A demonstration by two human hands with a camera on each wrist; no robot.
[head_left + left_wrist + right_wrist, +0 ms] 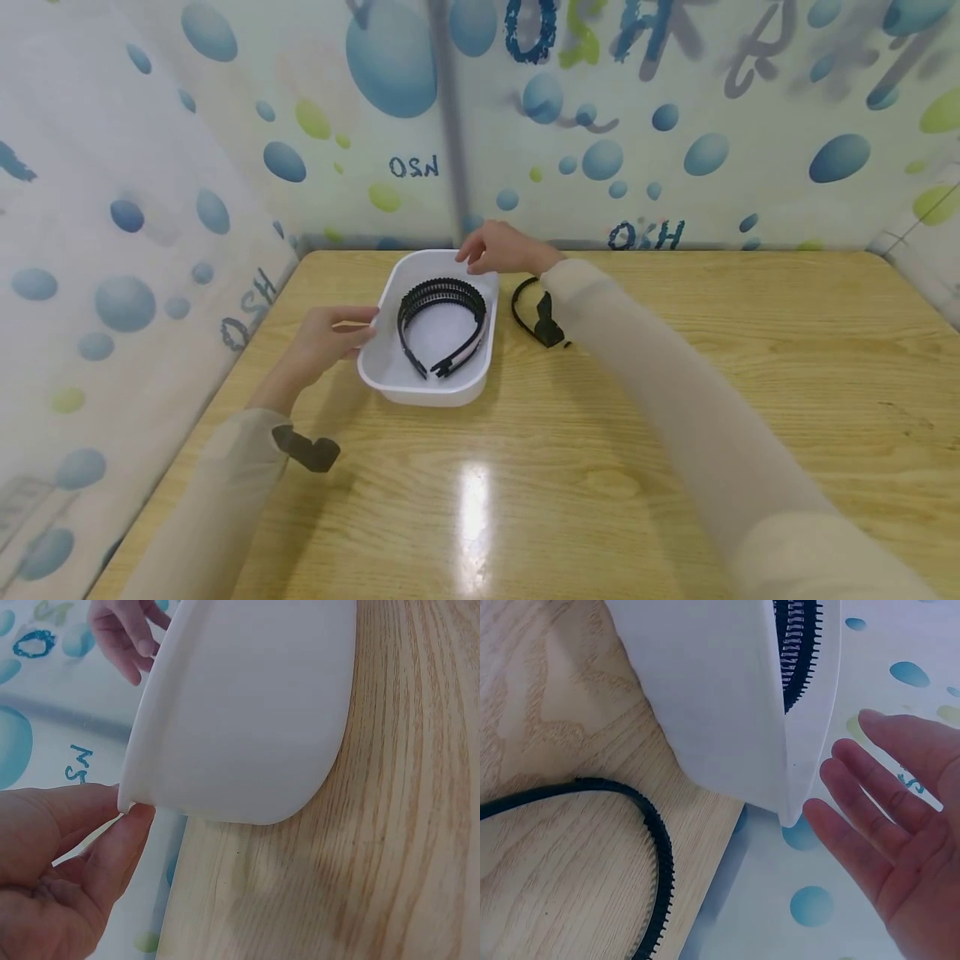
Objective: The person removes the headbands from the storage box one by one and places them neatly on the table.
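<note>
A white plastic tub [420, 397] stands on the table, and several black toothed headbands [442, 290] lie inside it. My left hand [321, 340] pinches the tub's left rim between thumb and fingers, which the left wrist view shows close up at the rim's corner [129, 801]. Over the far right corner of the tub is my right hand [508, 248]; in the right wrist view its fingers [874, 817] are spread and hold nothing. Another black headband [661, 847] lies on the table to the right of the tub, partly hidden by my right forearm in the head view.
The wooden table [585, 467] runs back to a wall [495, 150] printed with blue and green drops. A second wall [135, 275] stands along the left side. Dark wrist devices are strapped to the sleeves, such as the left one [307, 450].
</note>
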